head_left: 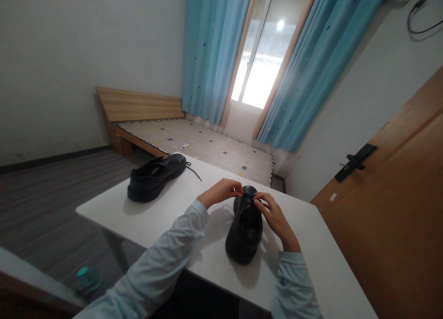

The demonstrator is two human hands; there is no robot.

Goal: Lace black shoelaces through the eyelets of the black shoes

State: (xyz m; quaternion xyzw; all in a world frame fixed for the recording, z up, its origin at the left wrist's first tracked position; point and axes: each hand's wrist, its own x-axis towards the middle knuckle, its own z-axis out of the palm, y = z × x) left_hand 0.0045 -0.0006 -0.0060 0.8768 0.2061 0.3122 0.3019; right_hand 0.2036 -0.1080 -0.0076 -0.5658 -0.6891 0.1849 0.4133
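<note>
A black shoe (244,236) stands on the white table with its heel toward me and its toe pointing away. My left hand (226,190) reaches in from the left, fingertips pinched at the lacing near the tongue. From the right, my right hand (272,213) pinches at the same lacing, thumb and forefinger close together. The dark shoelace between the fingers barely stands out against the black shoe. A second black shoe (155,176) sits farther left on the table, its loose lace (194,170) trailing onto the tabletop.
The white table (308,245) has a bed (207,141) behind it with a white remote (184,147) on top. At right is a wooden door (398,194) with a black handle. A bottle with a green cap (83,272) stands low at left.
</note>
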